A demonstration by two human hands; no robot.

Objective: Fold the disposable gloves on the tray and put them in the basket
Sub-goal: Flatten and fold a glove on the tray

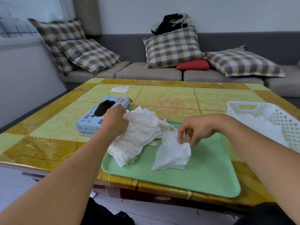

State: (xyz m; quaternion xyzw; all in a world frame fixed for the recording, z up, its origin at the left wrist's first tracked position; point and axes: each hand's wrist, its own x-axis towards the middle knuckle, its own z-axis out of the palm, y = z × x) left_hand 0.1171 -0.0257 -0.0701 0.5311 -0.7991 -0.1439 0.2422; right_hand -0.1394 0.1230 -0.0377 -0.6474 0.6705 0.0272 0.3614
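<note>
A green tray (203, 176) lies at the table's near edge. A heap of white disposable gloves (139, 135) rests on its left part. My left hand (115, 120) grips the top of that heap. One single white glove (172, 153) hangs over the tray's middle, and my right hand (194, 129) pinches its upper corner between thumb and fingers. A white perforated basket (279, 117) stands at the right edge of the table with white gloves inside.
A light blue glove box (97, 117) lies left of the tray, its opening facing up. A folded white sheet (119, 89) sits at the table's far left. Behind the table runs a grey sofa (146, 70) with plaid pillows.
</note>
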